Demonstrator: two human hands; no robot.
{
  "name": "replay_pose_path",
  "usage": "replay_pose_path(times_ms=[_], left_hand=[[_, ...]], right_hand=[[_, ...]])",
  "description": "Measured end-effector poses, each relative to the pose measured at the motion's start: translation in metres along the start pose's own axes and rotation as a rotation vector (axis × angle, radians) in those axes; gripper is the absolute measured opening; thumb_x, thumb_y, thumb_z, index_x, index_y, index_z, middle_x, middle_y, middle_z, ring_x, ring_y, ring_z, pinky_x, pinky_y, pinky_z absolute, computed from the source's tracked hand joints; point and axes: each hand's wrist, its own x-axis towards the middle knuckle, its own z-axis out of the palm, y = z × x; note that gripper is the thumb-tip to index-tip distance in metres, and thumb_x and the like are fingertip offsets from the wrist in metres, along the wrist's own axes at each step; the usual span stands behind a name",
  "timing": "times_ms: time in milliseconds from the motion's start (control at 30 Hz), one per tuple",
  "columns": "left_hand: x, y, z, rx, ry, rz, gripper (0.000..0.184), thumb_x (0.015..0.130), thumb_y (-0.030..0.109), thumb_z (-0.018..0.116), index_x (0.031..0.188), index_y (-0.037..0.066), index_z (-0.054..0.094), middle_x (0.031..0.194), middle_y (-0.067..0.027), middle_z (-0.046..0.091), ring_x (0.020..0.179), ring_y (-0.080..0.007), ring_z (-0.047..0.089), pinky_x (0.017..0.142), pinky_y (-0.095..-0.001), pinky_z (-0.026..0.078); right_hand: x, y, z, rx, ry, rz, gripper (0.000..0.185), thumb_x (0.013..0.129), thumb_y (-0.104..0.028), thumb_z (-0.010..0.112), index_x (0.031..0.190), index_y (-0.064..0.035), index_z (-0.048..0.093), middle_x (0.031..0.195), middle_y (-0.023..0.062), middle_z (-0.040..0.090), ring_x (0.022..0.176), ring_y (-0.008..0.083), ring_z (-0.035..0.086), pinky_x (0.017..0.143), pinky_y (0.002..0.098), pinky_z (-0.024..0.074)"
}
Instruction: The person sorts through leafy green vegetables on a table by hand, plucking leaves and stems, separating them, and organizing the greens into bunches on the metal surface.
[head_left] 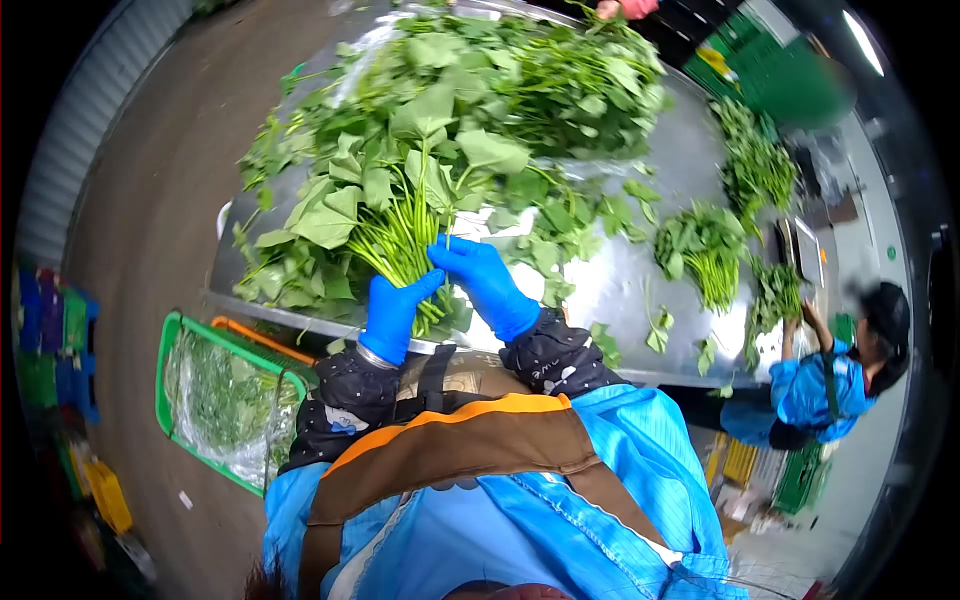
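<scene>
A worker in blue gloves holds a bunch of greens [397, 238] above the near edge of a metal table [690, 180], the pale green stems angled down toward the body and the broad leaves fanned out away from it. The left hand [393, 310] is clamped around the lower stems, its thumb laid across them, while the right hand [487, 285] closes its fingertips on stems at the bunch's right side. The two hands nearly meet, thumb beside finger.

Beyond the bunch, a large heap of greens [570, 90] covers the far part of the table, with loose leaves [560, 225] scattered to its near side. Smaller bunches [712, 270] lie apart toward the right end. There, a co-worker [825, 390] in a blue top and black cap stands with hands at another bunch [778, 295]; whether they grip it is hard to tell. At the far edge, part of another person's hand [608, 9] shows below a pink sleeve [638, 8].

To the worker's left, a green crate [163, 385] on the floor holds greens under clear plastic [220, 405]. The worker wears a brown apron [450, 450] with orange trim over blue clothing.
</scene>
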Motion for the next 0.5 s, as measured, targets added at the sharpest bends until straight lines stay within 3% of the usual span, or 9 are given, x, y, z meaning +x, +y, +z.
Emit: replay_pose_path(times_ms=[167,233,300,333,367,400,467,500], left_hand=[[0.004,-0.019,0.066,-0.044,-0.064,-0.072,0.031,0.074,0.002,0.063,0.103,-0.002,0.056,0.091,-0.006,0.061,0.078,-0.0138,0.058,0.069,-0.0242,0.047],[0.007,-0.026,0.095,-0.073,-0.02,-0.072,0.023,0.075,0.004,0.062,0.096,-0.003,0.058,0.083,-0.0059,0.061,0.072,-0.0135,0.058,0.064,-0.024,0.046],[0.019,-0.034,0.108,-0.039,0.025,-0.123,0.02,0.076,0.006,0.062,0.093,-0.003,0.059,0.079,-0.0061,0.061,0.069,-0.0133,0.058,0.061,-0.0235,0.045],[0.027,-0.045,0.114,-0.046,0.026,-0.161,0.016,0.077,0.008,0.061,0.088,-0.003,0.06,0.075,-0.0064,0.06,0.064,-0.0133,0.056,0.057,-0.0226,0.043],[0.029,-0.043,0.128,-0.113,0.027,-0.127,0.015,0.078,0.009,0.06,0.088,-0.003,0.061,0.076,-0.0063,0.06,0.064,-0.0134,0.056,0.056,-0.0225,0.042],[0.039,-0.049,0.137,-0.137,0.054,-0.113,0.015,0.079,0.009,0.06,0.088,-0.002,0.061,0.075,-0.006,0.06,0.065,-0.0135,0.056,0.056,-0.0226,0.043],[0.054,-0.058,0.151,-0.17,0.062,-0.095,0.015,0.079,0.011,0.06,0.09,-0.001,0.062,0.075,-0.0053,0.06,0.066,-0.0129,0.056,0.057,-0.0226,0.043],[0.054,-0.057,0.157,-0.172,0.05,-0.152,0.017,0.078,0.011,0.062,0.09,0.0,0.062,0.074,-0.0048,0.06,0.064,-0.0123,0.055,0.056,-0.0221,0.043]], right_hand=[[-0.046,-0.004,-0.054,0.128,0.25,-0.068,0.028,0.084,-0.022,0.056,0.104,-0.0032,0.06,0.078,-0.0016,0.058,0.067,0.0038,0.048,0.06,0.017,0.036],[-0.073,-0.024,-0.068,0.076,0.303,-0.142,0.025,0.084,-0.021,0.055,0.099,-0.0016,0.062,0.084,0.0014,0.061,0.073,0.0059,0.053,0.062,0.0182,0.0403],[-0.101,-0.027,-0.081,-0.018,0.276,-0.123,0.024,0.085,-0.017,0.052,0.092,0.003,0.062,0.085,0.0067,0.061,0.075,0.0113,0.057,0.07,0.0231,0.0442],[-0.112,-0.012,-0.099,-0.214,0.197,0.013,0.023,0.084,-0.016,0.052,0.086,0.0035,0.063,0.082,0.0089,0.062,0.07,0.0127,0.058,0.071,0.0237,0.045],[-0.124,0.016,-0.118,-0.111,-0.151,-0.22,0.021,0.084,-0.013,0.051,0.085,0.0041,0.063,0.079,0.0107,0.062,0.064,0.0121,0.057,0.072,0.0228,0.0441],[-0.14,0.037,-0.129,-0.094,-0.231,-0.106,0.021,0.084,-0.013,0.051,0.085,0.0038,0.063,0.084,0.0115,0.062,0.068,0.0116,0.057,0.073,0.0224,0.0437],[-0.151,0.031,-0.171,0.033,-0.203,-0.07,0.023,0.086,-0.015,0.049,0.097,0.0027,0.059,0.102,0.0131,0.057,0.076,0.0109,0.055,0.076,0.0217,0.0429],[-0.152,0.011,-0.186,0.294,-0.143,-0.109,0.035,0.086,-0.025,0.048,0.11,0.0002,0.044,0.114,0.0122,0.047,0.079,0.0111,0.053,0.076,0.0217,0.0428]])
